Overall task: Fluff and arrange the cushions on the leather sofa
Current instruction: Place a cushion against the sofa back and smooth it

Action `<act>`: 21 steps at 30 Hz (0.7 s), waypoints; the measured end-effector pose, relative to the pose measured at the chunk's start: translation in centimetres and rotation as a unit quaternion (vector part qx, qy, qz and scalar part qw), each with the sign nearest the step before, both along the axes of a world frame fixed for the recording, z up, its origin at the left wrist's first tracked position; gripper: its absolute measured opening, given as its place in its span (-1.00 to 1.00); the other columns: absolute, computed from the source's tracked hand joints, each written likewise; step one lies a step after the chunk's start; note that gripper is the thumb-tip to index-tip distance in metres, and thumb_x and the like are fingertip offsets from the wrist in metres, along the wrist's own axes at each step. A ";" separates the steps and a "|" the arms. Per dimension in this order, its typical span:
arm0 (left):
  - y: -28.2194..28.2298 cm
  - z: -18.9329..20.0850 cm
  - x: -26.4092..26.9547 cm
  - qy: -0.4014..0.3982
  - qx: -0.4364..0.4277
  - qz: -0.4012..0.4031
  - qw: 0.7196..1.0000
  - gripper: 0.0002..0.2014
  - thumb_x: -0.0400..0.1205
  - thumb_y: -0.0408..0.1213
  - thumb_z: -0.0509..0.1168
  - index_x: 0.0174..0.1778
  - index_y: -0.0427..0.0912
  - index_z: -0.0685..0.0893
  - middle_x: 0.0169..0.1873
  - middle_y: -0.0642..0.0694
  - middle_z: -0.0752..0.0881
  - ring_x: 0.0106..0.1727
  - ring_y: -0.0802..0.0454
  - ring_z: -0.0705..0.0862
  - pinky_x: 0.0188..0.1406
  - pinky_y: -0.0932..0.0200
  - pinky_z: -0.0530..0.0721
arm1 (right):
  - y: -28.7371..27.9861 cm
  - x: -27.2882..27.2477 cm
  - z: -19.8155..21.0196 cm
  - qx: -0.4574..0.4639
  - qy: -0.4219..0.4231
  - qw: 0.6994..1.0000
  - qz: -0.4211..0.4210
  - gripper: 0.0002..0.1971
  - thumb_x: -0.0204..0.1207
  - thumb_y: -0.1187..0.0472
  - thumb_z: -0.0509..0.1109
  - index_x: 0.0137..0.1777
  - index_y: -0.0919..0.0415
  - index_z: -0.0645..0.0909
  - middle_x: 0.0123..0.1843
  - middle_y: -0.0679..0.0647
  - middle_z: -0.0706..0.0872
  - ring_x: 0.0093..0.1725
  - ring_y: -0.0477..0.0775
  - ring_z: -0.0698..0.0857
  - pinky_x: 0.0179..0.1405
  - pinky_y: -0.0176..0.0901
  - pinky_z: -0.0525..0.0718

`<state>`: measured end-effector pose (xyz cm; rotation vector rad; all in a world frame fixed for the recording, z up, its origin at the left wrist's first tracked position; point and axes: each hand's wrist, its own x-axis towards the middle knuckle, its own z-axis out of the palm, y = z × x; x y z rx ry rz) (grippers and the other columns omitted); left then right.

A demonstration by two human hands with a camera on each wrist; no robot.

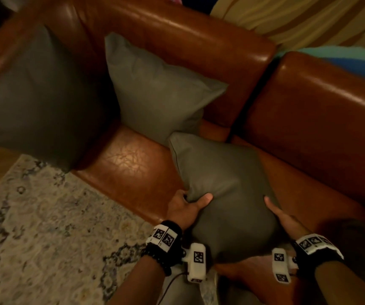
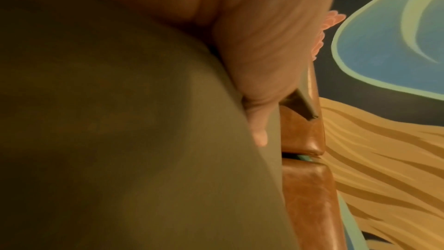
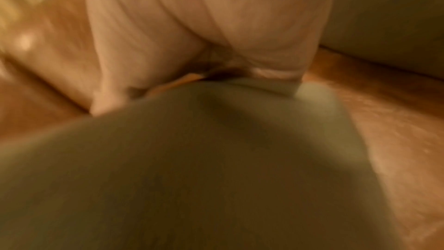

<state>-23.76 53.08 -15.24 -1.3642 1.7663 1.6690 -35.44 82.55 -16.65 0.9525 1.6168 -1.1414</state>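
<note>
A brown leather sofa (image 1: 128, 164) carries three grey-green cushions. The nearest cushion (image 1: 223, 183) stands tilted on the seat's front part, held between both hands. My left hand (image 1: 188, 208) grips its left edge, thumb on the front and fingers curled behind. My right hand (image 1: 285, 216) holds the right edge with the thumb lying on the fabric; its fingers are hidden behind. The wrist views show this cushion (image 2: 120, 140) (image 3: 216, 159) filling the frame under each palm (image 2: 259, 64) (image 3: 204, 26). A second cushion (image 1: 155, 89) leans on the backrest. A third cushion (image 1: 34, 95) stands at the left arm.
A pale patterned rug (image 1: 45, 227) covers the floor in front of the sofa, with wood floor at the left edge. Behind the backrest (image 1: 199, 40) is a wall painted in yellow, blue and teal bands (image 2: 384, 140). A gap separates two sofa sections (image 1: 249, 89).
</note>
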 end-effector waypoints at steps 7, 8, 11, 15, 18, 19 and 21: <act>2.2 0.3 2.2 0.008 0.042 0.017 0.999 0.08 0.03 0.57 0.61 0.39 -0.04 0.75 0.28 0.00 0.83 0.27 -0.03 0.79 0.38 -0.08 0.74 | 2.6 -1.5 3.6 0.014 0.116 0.987 0.107 0.01 -0.19 -0.44 0.81 0.28 0.07 0.78 0.28 0.08 0.82 0.25 0.23 0.76 0.39 0.15 0.62; 2.6 -0.2 2.8 0.001 0.055 0.009 0.998 0.20 -0.04 0.62 0.60 0.45 -0.07 0.73 0.33 0.00 0.81 0.32 -0.07 0.78 0.45 -0.13 0.71 | 2.6 -2.0 4.1 0.030 0.151 0.978 0.141 0.06 -0.20 -0.49 0.78 0.32 0.08 0.77 0.32 0.09 0.80 0.29 0.23 0.73 0.45 0.16 0.59; 3.7 -2.2 4.5 -0.032 0.087 -0.068 0.993 0.34 -0.22 0.72 0.53 0.45 -0.03 0.72 0.31 -0.01 0.81 0.29 -0.13 0.79 0.46 -0.23 0.72 | 1.7 -3.5 7.1 0.074 0.203 0.955 0.205 -0.41 0.40 -0.07 0.76 0.34 0.24 0.80 0.33 0.23 0.84 0.21 0.24 0.78 0.40 0.11 0.69; 4.4 -2.9 3.0 0.018 -0.014 -0.266 0.964 0.02 0.08 0.78 0.37 0.49 0.48 0.53 0.51 0.13 0.64 0.59 -0.03 0.59 0.66 -0.12 0.50 | 1.0 -4.1 10.9 0.181 0.296 0.851 0.393 -0.70 0.55 -0.19 0.60 0.13 -0.03 0.77 0.10 0.05 0.88 0.19 0.19 0.82 0.05 -0.09 0.63; 3.9 0.7 -2.6 0.074 -0.039 -0.206 0.975 -0.07 0.27 0.40 0.67 0.57 0.40 0.48 0.47 0.26 0.64 0.52 0.06 0.63 0.58 -0.09 0.56 | 1.5 -4.4 12.7 0.196 0.373 0.795 0.436 -0.63 0.53 -0.16 0.61 -0.19 -0.06 0.47 -0.21 -0.11 0.61 -0.05 0.11 0.67 -0.13 -0.07 0.43; 3.9 2.6 -4.8 0.105 -0.031 -0.183 0.977 -0.07 0.29 0.26 0.74 0.57 0.39 0.46 0.47 0.29 0.62 0.53 0.12 0.60 0.60 -0.08 0.54 | 2.0 -4.6 12.9 0.196 0.411 0.779 0.432 -0.59 0.50 -0.10 0.65 -0.23 -0.05 0.42 -0.24 -0.16 0.52 -0.10 0.06 0.59 -0.15 -0.06 0.41; 3.7 4.8 -9.0 0.189 -0.002 -0.133 0.973 -0.02 0.24 0.15 0.81 0.59 0.30 0.52 0.51 0.23 0.67 0.53 0.15 0.65 0.56 -0.07 0.62 | 3.5 -5.4 12.9 0.185 0.498 0.737 0.418 -0.53 0.36 0.11 0.77 -0.29 -0.01 0.42 -0.29 -0.18 0.43 -0.17 0.06 0.51 -0.21 -0.05 0.42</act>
